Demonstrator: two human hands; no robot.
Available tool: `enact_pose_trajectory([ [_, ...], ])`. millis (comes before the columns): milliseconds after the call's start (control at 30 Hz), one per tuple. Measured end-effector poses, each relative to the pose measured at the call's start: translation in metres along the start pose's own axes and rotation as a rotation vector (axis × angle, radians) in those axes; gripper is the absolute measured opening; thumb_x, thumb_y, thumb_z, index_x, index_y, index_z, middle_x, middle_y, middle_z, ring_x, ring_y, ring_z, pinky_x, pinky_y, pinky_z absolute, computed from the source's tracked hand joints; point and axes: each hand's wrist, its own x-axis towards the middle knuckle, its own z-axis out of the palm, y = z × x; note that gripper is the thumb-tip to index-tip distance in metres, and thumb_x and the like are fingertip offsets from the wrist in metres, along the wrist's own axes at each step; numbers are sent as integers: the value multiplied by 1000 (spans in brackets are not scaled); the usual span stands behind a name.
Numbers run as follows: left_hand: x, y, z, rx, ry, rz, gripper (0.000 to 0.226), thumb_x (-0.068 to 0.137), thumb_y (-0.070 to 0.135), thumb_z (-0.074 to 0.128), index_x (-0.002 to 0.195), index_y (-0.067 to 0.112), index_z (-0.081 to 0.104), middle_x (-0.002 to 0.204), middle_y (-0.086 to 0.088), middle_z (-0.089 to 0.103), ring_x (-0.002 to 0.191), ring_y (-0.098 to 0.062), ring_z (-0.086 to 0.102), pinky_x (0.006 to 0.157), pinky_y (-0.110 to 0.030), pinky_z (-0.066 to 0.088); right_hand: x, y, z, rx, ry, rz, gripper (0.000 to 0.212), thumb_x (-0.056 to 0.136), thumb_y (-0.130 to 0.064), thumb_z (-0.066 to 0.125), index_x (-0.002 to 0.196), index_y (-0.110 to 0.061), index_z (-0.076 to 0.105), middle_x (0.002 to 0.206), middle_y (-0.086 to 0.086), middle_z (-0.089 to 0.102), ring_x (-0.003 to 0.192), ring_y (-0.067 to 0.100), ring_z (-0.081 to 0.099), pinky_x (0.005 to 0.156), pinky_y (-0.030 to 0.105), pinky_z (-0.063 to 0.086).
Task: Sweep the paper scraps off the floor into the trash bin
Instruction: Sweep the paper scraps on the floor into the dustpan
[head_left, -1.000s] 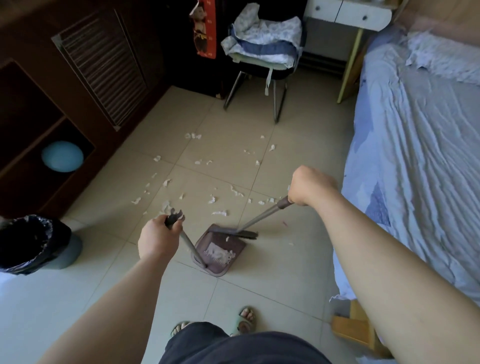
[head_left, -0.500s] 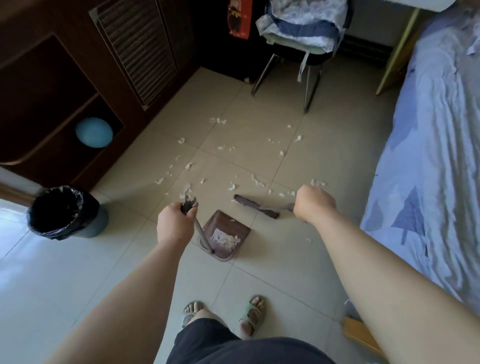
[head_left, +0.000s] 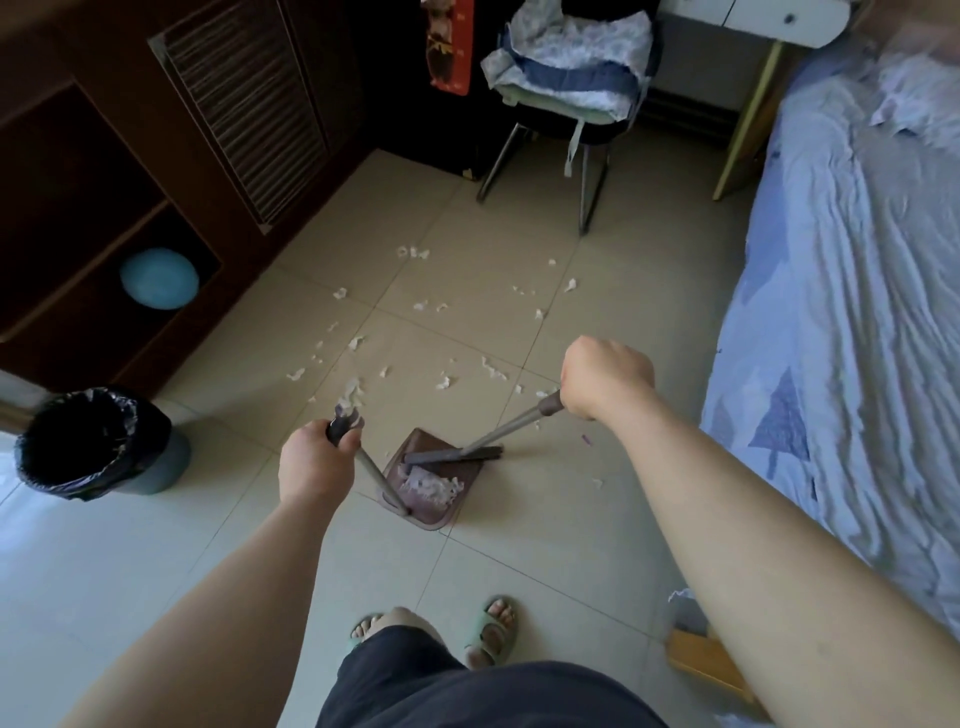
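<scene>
Beige tiled floor (head_left: 545, 525): it carried the dustpan, the bin and the loose scraps ahead of my feet.
Left hand (head_left: 316, 467): my fingers were curled tight into a fist around the dark grip at the top of the dustpan handle (head_left: 376, 475), no gap between them.
Right hand (head_left: 605, 376): my fingers were wrapped shut around the top of the broom handle (head_left: 511, 423); I saw only knuckles and the back of the hand, fingertips hidden.
Dustpan (head_left: 431, 480): brownish-purple, it sat on the floor between my two hands, its mouth turned away from me, with a heap of white paper inside.
Broom head (head_left: 454, 455): dark, it lay across the dustpan's front lip, touching it.
Paper scraps (head_left: 421, 305): white bits were scattered over the tiles beyond the dustpan, toward the chair (head_left: 571, 93); a few lay just right of the pan.
Trash bin (head_left: 98, 441): lined with a black bag, it stood well to my left, beside the dark wooden cabinet (head_left: 104, 171), apart from the dustpan.
Bed (head_left: 857, 291): pale blue sheets ran along my right.
</scene>
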Motion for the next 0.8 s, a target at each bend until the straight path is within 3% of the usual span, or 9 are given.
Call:
enact_pose_trajectory([
  [67, -7, -6, -5, -22, 20, 7, 24, 91, 25, 60, 86, 4, 68, 70, -11, 61, 70, -32, 56, 57, -30, 36, -4, -5, 0, -9, 35, -12, 17, 80, -27, 73, 89, -22, 60, 101, 5, 68, 90, 25, 62, 68, 24, 39],
  [167, -18, -13, -15, -45, 71, 7, 27, 91, 28, 61, 86, 3, 67, 73, -13, 64, 71, -33, 57, 60, -33, 42, -6, -12, 1, -3, 56, 0, 21, 85, -23, 67, 104, -18, 61, 113, 6, 66, 106, 26, 62, 72, 26, 39],
  [400, -32, -34, -49, 6, 165, -33, 29, 91, 40, 58, 86, 13, 66, 76, -6, 65, 73, -28, 59, 63, -32, 46, -12, -25, 17, 126, 29, 106, 26, 85, -20, 66, 109, -12, 63, 114, 9, 66, 106, 28, 62, 75, 27, 44],
  [500, -37, -48, -64, 37, 183, -27, 28, 91, 41, 57, 86, 14, 66, 75, -5, 65, 72, -27, 59, 60, -29, 41, -21, -45, 32, 144, 41, 93, 23, 85, -17, 64, 108, -11, 64, 114, 9, 66, 107, 27, 62, 78, 27, 47],
  [800, -54, -108, -110, -8, 148, 3, 27, 92, 36, 58, 84, 11, 65, 74, -7, 64, 72, -29, 59, 64, -37, 49, -67, -125, 87, 103, -39, -12, 24, 89, -8, 56, 112, -10, 64, 118, 10, 64, 109, 28, 62, 82, 30, 49],
])
